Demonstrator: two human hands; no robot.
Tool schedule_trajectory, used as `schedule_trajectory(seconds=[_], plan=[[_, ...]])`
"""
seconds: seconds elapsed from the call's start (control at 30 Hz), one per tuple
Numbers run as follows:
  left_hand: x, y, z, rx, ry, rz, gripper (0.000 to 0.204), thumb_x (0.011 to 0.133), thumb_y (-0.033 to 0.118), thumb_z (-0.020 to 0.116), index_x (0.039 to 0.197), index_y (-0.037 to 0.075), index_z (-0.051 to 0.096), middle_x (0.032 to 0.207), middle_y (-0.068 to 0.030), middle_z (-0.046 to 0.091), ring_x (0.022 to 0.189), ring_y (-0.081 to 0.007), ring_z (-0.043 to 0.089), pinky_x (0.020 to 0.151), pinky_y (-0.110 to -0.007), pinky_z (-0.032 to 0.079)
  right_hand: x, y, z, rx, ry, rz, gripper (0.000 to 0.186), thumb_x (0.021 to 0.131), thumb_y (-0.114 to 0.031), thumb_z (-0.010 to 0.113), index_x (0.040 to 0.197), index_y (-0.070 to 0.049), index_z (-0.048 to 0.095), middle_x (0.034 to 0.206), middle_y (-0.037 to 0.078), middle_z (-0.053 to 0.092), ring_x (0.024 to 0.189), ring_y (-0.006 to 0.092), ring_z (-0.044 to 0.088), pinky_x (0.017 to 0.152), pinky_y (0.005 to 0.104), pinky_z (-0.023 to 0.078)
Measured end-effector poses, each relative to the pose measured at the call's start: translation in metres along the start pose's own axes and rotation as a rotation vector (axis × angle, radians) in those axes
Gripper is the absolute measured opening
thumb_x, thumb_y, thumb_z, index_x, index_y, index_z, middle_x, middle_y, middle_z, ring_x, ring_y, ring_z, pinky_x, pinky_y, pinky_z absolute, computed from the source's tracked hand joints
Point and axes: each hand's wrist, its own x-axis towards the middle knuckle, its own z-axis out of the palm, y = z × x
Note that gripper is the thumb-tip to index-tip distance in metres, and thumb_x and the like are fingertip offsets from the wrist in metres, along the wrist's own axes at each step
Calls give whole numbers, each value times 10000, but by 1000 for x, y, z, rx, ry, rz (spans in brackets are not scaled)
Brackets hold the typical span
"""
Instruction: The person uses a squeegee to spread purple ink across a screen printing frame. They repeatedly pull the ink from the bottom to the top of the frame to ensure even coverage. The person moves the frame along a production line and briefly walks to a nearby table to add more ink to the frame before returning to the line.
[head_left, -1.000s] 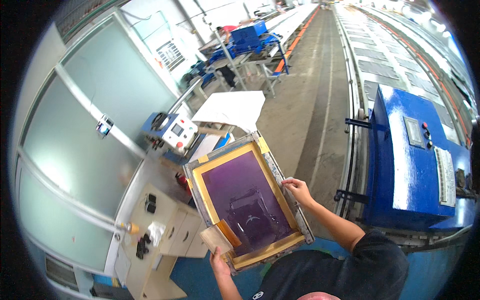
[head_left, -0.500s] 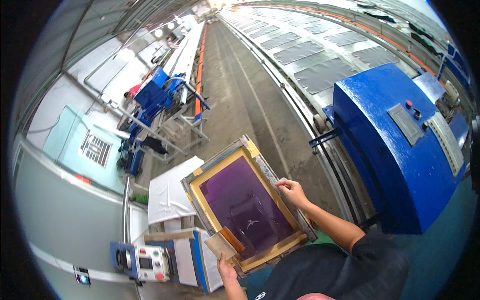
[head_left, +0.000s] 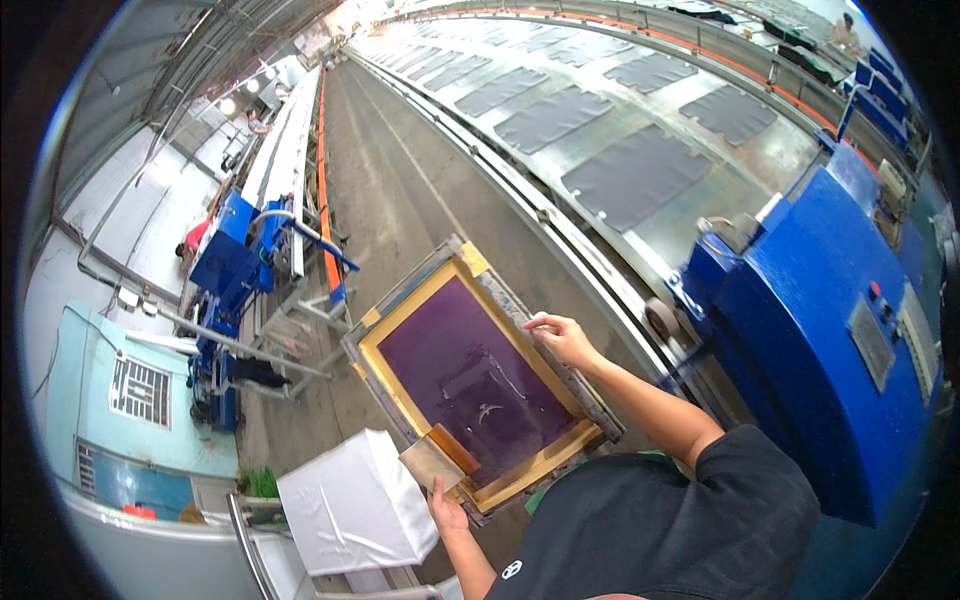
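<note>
A screen printing frame [head_left: 482,285] with purple mesh and a yellow taped border is held tilted before my body. A few pale wet-looking streaks mark the mesh. Across the frame's lower left edge lies a squeegee [head_left: 430,465] with a light handle and an orange-brown blade. My left hand [head_left: 449,508] is closed at that corner, gripping the squeegee's lower end against the frame; its hidden fingers reach underneath. On the right rail, my right hand [head_left: 567,343] has its fingers curled at the edge, with something small and whitish at the fingertips.
A long printing table [head_left: 600,240] carrying dark fabric panels runs along the right, behind a metal rail. The blue machine [head_left: 800,310] stands close on my right. White cloth covers a box [head_left: 350,505] at lower left. Another blue machine [head_left: 225,260] stands farther left.
The view has shifted: the aisle and left machine appear farther left, the right machine lower. The white-covered box shows more fully. Both hands keep their places on the frame.
</note>
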Motion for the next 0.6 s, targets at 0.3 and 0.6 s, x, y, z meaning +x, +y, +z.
schedule_trajectory(seconds=[0.3,0.6], plan=[[261,57,202,121,-355,-77,504,950,173,739,1367,-31,543,1357,-112,617,1281,-235,553,1099,-401,402,122,-16,-63,85,570,46,489,941,-125,690,1419,-127,585,841,-2,650,693,54,511,699,250,471],[417,9,459,227,-903,-413,454,953,139,732,1339,-32,567,1281,-109,673,1179,-221,642,1024,-376,491,135,9,-166,246,1147,15,312,979,-113,659,1290,-135,647,677,-94,466,515,12,337,458,239,239]])
